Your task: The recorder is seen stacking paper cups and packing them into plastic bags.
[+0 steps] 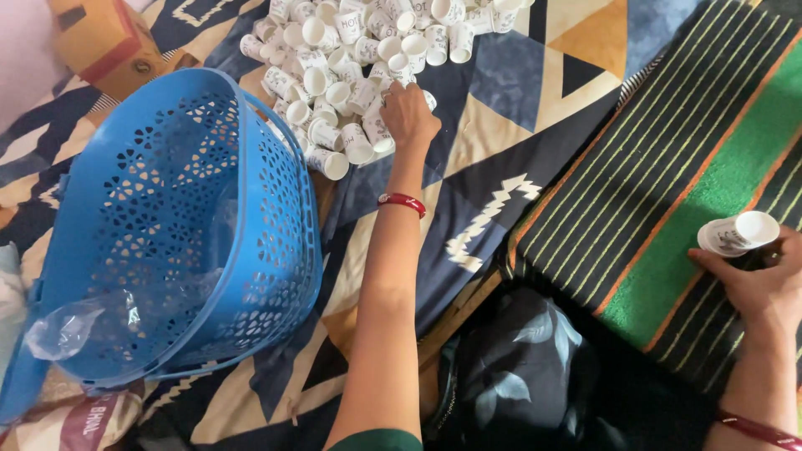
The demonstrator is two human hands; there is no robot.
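Left hand [408,113] grips a paper cup [378,131] (right hand [764,284] holds stacked cups [739,234]).

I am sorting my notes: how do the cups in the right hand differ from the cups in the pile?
The cups in the right hand are stacked together; the pile of cups lies loose, pointing many ways. The held cups are above the striped mat; the pile lies on the patterned blanket, where the left hand reaches. Both are small white cups.

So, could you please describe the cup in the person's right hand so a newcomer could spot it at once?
Start at the green and black striped mat on the right. At its lower right edge, the right hand holds a small white paper cup lying on its side. Unlike the paper cup pile under the left hand, it sits alone.
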